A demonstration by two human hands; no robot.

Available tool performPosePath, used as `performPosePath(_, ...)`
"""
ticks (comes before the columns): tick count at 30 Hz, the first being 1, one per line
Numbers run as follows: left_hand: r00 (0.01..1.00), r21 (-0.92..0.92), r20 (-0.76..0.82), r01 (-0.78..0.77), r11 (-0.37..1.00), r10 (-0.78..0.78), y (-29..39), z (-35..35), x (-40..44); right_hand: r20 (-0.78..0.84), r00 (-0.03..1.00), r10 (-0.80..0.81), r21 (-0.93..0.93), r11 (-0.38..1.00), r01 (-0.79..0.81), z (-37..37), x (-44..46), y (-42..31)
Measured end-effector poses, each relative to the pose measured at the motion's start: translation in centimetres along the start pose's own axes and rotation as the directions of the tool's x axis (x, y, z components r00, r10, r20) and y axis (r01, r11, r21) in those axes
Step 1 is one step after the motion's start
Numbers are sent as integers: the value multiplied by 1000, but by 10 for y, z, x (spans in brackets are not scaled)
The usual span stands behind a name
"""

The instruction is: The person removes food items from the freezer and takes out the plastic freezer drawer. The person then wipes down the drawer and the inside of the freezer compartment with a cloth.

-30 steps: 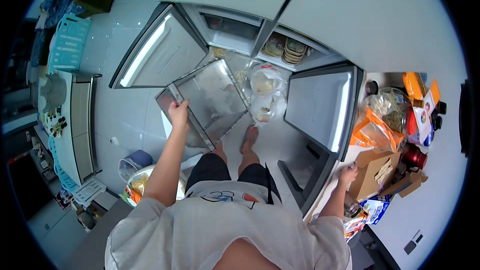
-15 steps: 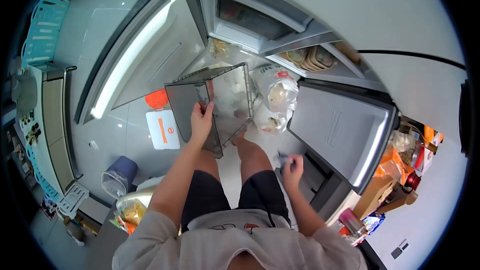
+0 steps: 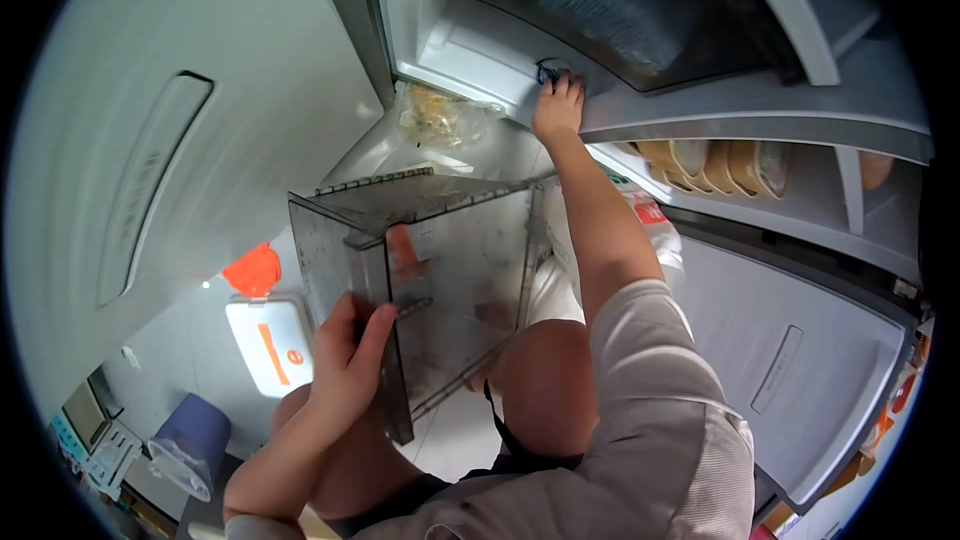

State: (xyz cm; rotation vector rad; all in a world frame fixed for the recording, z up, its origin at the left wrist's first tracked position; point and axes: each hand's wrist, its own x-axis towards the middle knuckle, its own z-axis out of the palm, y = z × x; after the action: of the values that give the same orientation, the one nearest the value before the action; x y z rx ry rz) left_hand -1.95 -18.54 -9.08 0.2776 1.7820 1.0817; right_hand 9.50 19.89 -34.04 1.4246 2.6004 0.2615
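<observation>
My left hand (image 3: 348, 348) grips the front edge of a clear grey freezer drawer (image 3: 465, 285), which stands tilted between my knees, its walls smudged. Stretched forward, my right hand (image 3: 560, 108) is inside the open freezer compartment (image 3: 465, 62). Its fingers press a small dark cloth (image 3: 549, 71) against the compartment's white floor; the palm hides part of the cloth. Just above that hand is another freezer drawer (image 3: 600, 15) with packed bags behind its clear front.
Open fridge doors stand on the left (image 3: 240, 50) and right (image 3: 790, 340). A white plastic bag (image 3: 665, 235) and a clear food bag (image 3: 440, 115) lie near the freezer. A white lid (image 3: 270, 345), orange bag (image 3: 254, 270) and purple bin (image 3: 190, 440) are on the left floor.
My right hand has moved from beside my right knee up into the freezer compartment, carrying the cloth. My body has leaned closer to the fridge. The left hand still holds the drawer.
</observation>
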Motion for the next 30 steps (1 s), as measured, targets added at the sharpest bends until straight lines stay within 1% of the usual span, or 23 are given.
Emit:
performPosePath(2, 998, -39, 60, -12, 999, 14, -7, -6, 8, -16, 1000, 3, -56, 998, -4, 33, 17, -3)
performPosePath(3, 998, -38, 52, -26, 999, 28, -7, -7, 12, -25, 1000, 6, -82, 997, -8, 46, 24, -3)
performPosePath(4, 998, -41, 48, -36, 998, 38, -7, -8, 16, -87, 996, -17, -84, 996, 10, 51, 32, -1)
performPosePath(5, 998, -47, 43, -44, 998, 46, -6, -9, 18, -65, 998, -11, -82, 997, 6, 53, 41, 4)
performPosePath(7, 996, -156, 74, 57, 986, -46, 1, -16, 21, -13, 1000, -5, -74, 997, 4, 54, 52, 6)
performPosePath(8, 994, -197, 96, 65, 978, -47, 4, -18, 23, -26, 999, -35, -81, 996, 33, 53, 45, 3)
performPosePath(11, 988, -277, 150, 79, 958, -38, 4, -20, 18, -26, 995, -94, -201, 976, 87, 53, -12, -12)
performPosePath(12, 984, -283, 169, 93, 955, -46, 2, -23, 16, 15, 998, -54, -67, 996, 55, 58, -30, -12)
performPosePath(14, 980, -201, 191, 93, 975, -54, 3, -25, 12, 116, 993, 16, 193, 980, -38, 66, -55, -11)
performPosePath(15, 979, -161, 196, 90, 983, -58, 3, -25, 10, 116, 992, -51, 118, 992, 37, 59, -48, -7)
performPosePath(17, 983, -173, 174, 89, 981, -58, 3, -24, 6, 130, 973, -192, -28, 980, 197, 26, -12, 9)
performPosePath(18, 985, -183, 162, 85, 979, -55, 2, -24, 6, -17, 986, -164, -14, 986, 164, 14, 13, 17)
performPosePath(19, 974, -144, 214, 104, 984, -72, 2, -26, 4, -167, 977, -130, 8, 991, 133, 9, 42, 23)
performPosePath(21, 943, -58, 314, 131, 990, -106, -2, -33, 0, -112, 992, -61, -274, 961, 29, 21, 96, 29)
performPosePath(22, 942, -129, 329, 116, 985, -68, -5, -33, -1, -44, 999, 31, -191, 981, -39, 38, 115, 22)
performPosePath(23, 939, -116, 331, 136, 984, -91, -7, -33, -2, 25, 993, 117, -111, 987, -114, 60, 135, 15)
performPosePath(24, 936, -102, 335, 153, 983, -111, -8, -34, -1, 98, 975, 199, -36, 980, -196, 66, 146, 6)
performPosePath(25, 930, -85, 340, 175, 981, -137, -8, -34, -3, 98, 976, 194, -27, 981, -193, 68, 154, 5)
performPosePath(26, 941, -85, 324, 132, 988, -98, -9, -30, -4, 94, 978, 187, -14, 982, -187, 70, 165, 2)
performPosePath(27, 938, -107, 337, 124, 987, -81, -13, -30, -7, 88, 980, 180, -2, 984, -180, 68, 174, -1)
performPosePath(29, 934, -153, 356, 91, 984, -31, -22, -31, -12, -28, 988, 149, 256, 957, -137, 62, 195, 7)
performPosePath(30, 927, -134, 371, 106, 985, -50, -23, -30, -11, -84, 986, 142, 380, 920, -100, 60, 206, 8)
